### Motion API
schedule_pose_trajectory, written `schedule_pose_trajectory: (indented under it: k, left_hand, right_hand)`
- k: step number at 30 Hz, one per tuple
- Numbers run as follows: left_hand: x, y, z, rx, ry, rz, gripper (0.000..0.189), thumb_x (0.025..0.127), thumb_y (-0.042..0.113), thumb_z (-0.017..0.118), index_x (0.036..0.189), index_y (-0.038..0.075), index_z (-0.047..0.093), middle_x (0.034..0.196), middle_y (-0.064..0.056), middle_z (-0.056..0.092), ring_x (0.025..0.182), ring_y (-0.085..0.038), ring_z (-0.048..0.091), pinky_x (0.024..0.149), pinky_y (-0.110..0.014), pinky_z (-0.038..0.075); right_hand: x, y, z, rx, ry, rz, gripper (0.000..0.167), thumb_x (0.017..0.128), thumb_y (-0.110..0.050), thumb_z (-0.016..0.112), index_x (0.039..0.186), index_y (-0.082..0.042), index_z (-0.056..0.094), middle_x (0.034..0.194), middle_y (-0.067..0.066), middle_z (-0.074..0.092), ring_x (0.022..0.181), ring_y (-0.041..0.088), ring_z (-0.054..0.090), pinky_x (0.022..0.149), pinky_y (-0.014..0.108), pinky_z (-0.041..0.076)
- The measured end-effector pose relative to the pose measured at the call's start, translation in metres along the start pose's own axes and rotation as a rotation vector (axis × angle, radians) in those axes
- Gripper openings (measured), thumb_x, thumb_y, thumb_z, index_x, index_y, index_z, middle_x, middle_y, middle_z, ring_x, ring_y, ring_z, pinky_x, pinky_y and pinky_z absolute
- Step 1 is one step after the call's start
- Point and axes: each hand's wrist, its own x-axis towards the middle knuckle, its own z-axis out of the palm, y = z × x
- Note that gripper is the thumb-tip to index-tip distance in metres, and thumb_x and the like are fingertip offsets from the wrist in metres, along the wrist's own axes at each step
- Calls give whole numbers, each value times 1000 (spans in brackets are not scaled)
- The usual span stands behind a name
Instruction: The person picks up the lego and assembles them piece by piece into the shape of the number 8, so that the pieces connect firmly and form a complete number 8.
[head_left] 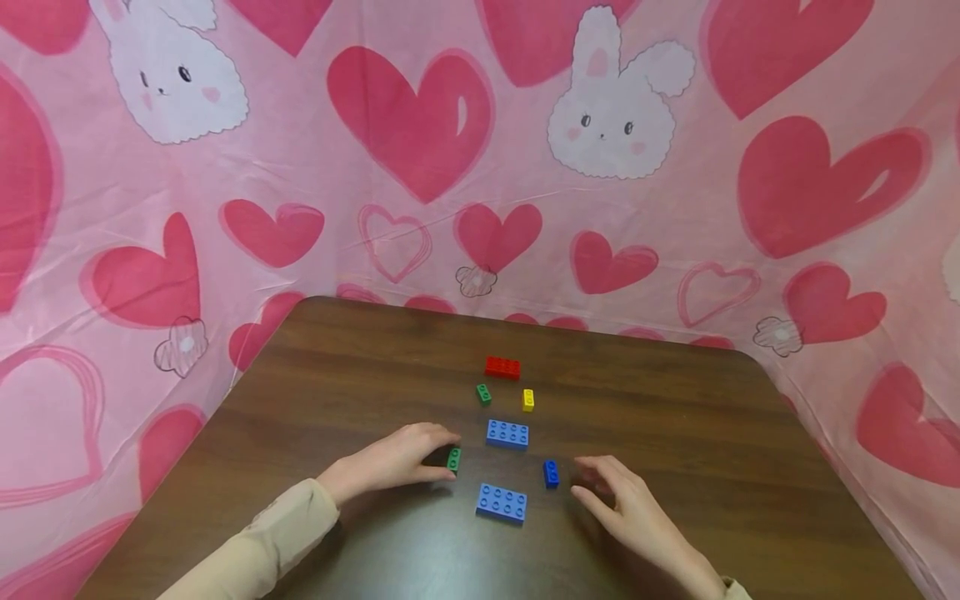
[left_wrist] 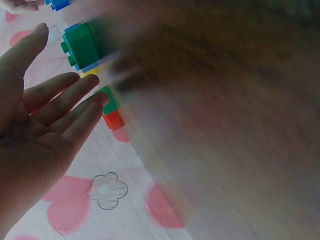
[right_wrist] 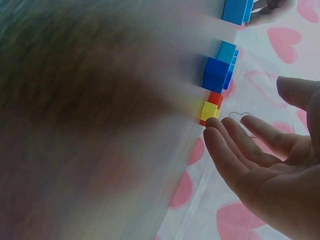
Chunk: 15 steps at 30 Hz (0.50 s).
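My left hand [head_left: 401,458] is beside a small green toy brick [head_left: 453,461], thumb and fingers spread on either side of its left end. The left wrist view shows a gap between those fingers [left_wrist: 67,97] and the green brick [left_wrist: 84,45]. To the right, my right hand [head_left: 622,504] is held just off a small dark blue brick [head_left: 551,473], its fingers loosely bent with nothing between them. Between the hands lie two light blue eight-stud bricks, a nearer one [head_left: 502,503] and a farther one [head_left: 507,433].
Farther back on the brown wooden table [head_left: 360,350] are a second small green brick [head_left: 483,393], a small yellow brick [head_left: 528,400] and a red brick [head_left: 502,367]. A pink cloth [head_left: 525,192] with hearts and rabbits hangs behind the table's far edge.
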Motion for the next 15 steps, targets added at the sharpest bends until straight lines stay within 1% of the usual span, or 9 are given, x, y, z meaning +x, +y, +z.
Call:
schedule_pose_trajectory:
  k: [6,10,15]
  left_hand:
    - [0,0,1,6,3,10,51,90,38,72,129,7,64,127,-6,68,114,-20,64,99,-40,54]
    - [0,0,2,2,-3,11,50,90,35,72,130,7,64,128,-6,68,115,-21,64,100,-40,53]
    - [1,0,3,0,-7,17,48,90,32,73,130,8,64,128,-6,68,116,-21,64,100,-40,53]
  right_hand:
    - [-1,-2,1,15,-10,-8,29,89,-15,73,114,-2,66,106,8,69,92,18,69,76,28,60]
    - [-1,-3,2,33,-17,-23,27,89,-14,73,113,-2,67,104,7,69,91,14,69,75,27,60]
    - [-1,-4,5,54,-44,-37,24,92,-16,70,112,-2,66,103,5,70,90,4,67,74,26,60]
